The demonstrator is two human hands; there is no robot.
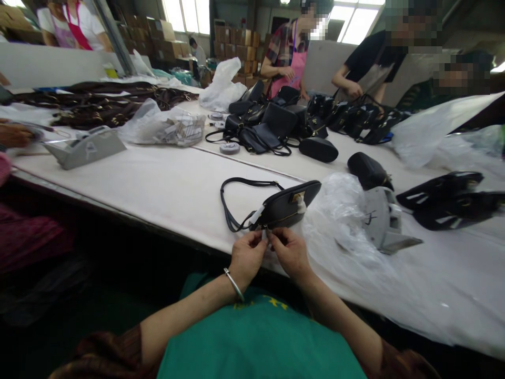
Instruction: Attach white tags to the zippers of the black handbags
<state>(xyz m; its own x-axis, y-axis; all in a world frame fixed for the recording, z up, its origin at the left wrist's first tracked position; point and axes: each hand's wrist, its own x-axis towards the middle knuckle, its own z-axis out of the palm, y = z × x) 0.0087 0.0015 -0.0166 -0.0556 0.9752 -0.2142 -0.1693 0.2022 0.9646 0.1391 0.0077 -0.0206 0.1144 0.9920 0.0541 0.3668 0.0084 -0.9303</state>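
A black handbag (286,208) lies tilted on the white table in front of me, with a gold clasp and whitish wrapping on its front. Its black strap (223,202) loops out to the left over the tabletop. My left hand (248,258) is closed in a pinch at the bag's near end, on a small whitish strip (264,235). Right beside it, my right hand (291,253) pinches too, fingertips almost touching the left ones; what lies between them is too small to make out.
Crumpled clear plastic (335,210) and a grey holder (381,218) lie to the right. Black bags (272,123) are heaped farther back. Another grey holder (89,150) and a plastic bag of papers (169,123) stand left. Co-workers stand across the table; a person's hand (16,134) shows far left.
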